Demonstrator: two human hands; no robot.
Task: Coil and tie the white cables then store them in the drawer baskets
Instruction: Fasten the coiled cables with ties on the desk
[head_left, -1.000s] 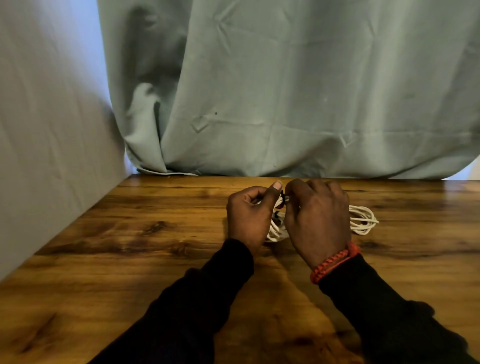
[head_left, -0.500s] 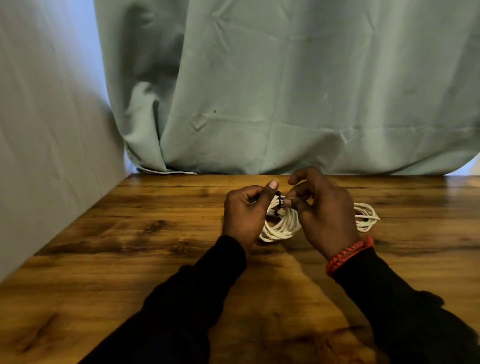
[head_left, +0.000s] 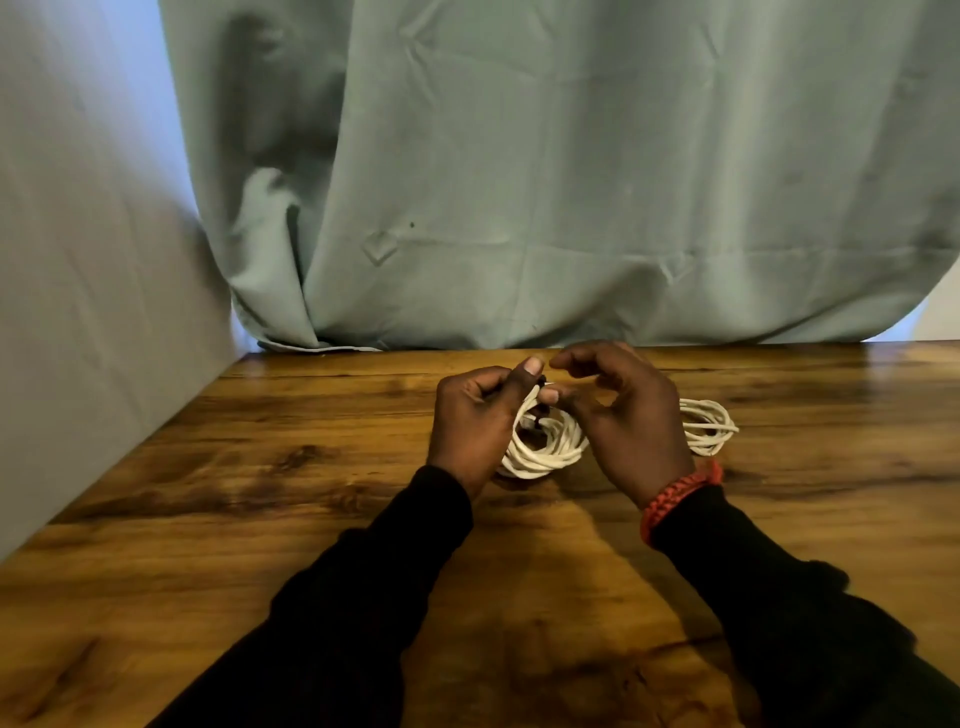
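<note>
Both hands work near the far edge of the brown wooden worktop, left hand gripping the coiled white cable, right hand pinching its small black tie, which wants cinching snugly.

No readable text, label, brand, number or sign anywhere in my view. Checked the cable coil in my grip: plain white, no print that I can make out. The dark tie at its top is too small to tell. Second coil on the surface: likewise unmarked. The red bracelet on my right wrist is braided, no lettering. The green curtain shows creases and a small dark speck only, no writing. The grey wall to the left is blank. The surface shows wood grain only, no stamp or sticker.
</note>
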